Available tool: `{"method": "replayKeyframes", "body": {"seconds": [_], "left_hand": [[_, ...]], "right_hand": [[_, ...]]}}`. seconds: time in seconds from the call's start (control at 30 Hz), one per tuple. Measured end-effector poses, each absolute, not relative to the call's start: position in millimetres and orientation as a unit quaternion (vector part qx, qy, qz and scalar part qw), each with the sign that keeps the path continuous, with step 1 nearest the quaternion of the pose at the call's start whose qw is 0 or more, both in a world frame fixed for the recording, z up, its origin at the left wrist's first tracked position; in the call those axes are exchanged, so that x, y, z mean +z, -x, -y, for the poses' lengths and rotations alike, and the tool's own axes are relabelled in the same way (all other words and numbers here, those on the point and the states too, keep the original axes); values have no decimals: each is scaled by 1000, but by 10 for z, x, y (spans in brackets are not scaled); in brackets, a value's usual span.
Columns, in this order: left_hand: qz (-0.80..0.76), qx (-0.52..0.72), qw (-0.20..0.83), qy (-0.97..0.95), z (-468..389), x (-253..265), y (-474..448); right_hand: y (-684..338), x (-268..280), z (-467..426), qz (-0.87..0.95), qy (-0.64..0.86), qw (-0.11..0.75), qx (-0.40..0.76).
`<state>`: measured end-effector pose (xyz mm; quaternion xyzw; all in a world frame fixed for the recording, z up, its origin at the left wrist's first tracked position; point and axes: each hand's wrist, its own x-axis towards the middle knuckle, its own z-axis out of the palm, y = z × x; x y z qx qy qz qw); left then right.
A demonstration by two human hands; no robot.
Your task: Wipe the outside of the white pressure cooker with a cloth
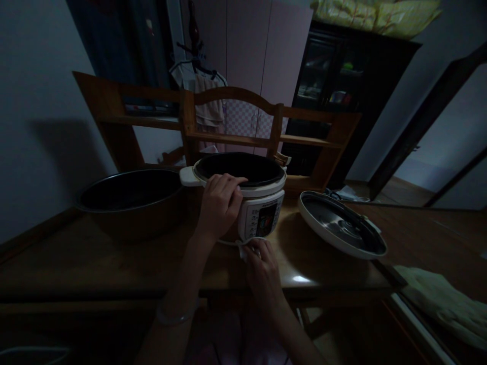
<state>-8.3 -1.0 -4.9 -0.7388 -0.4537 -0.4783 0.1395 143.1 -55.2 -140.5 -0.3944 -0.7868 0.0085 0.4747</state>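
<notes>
An electric pressure cooker [249, 215] stands lidless on the wooden desk, its white front panel carrying buttons and a dark display. My left hand [222, 205] grips its near rim, fingers hooked over the edge. Low at the cooker's front, my right hand [263, 261] pinches a white cloth or tissue [242, 251] against the base. Most of that white piece is hidden by the fingers. To the left sits a wide dark inner pot [133, 220]. The cooker's lid [323, 235] lies on the right with its metal inside facing up.
The wooden desk [95, 271] has a raised shelf [232, 94] along its back. A wall [38, 152] closes the left side. Behind are a pink wardrobe [247, 45] and a dark cabinet [350, 81]. Pale fabric [445, 299] lies at the lower right.
</notes>
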Motion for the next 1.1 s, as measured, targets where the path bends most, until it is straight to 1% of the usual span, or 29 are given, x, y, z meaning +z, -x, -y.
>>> {"method": "replayKeyframes", "body": {"seconds": [0.17,0.27,0.37,0.43,0.53,0.6,0.7,0.9,1.1], "left_hand": [[452,-478,140,740,3,-51,86],[454,-480,142,737,5,-51,85],[455,-480,140,737,7,-49,84],[454,-480,140,738,6,-50,84],[453,-481,141,737,1,-55,83],[455,-481,143,735,-3,-58,82],[457,-478,144,736,-5,-57,80],[461,-471,144,738,-8,-50,82],[457,-476,144,737,-8,-54,71]], "right_hand": [[-1517,-1445,535,772,421,476,19],[-1684,-1435,539,749,436,493,72],[-1928,-1306,588,727,424,524,133],[-2070,-1147,628,714,410,553,123],[-2146,-860,642,711,378,588,73],[-2083,-693,597,719,351,599,38],[-1874,-556,453,731,316,605,26],[-1526,-633,242,731,318,603,19],[-1524,-797,308,758,331,562,14]]}}
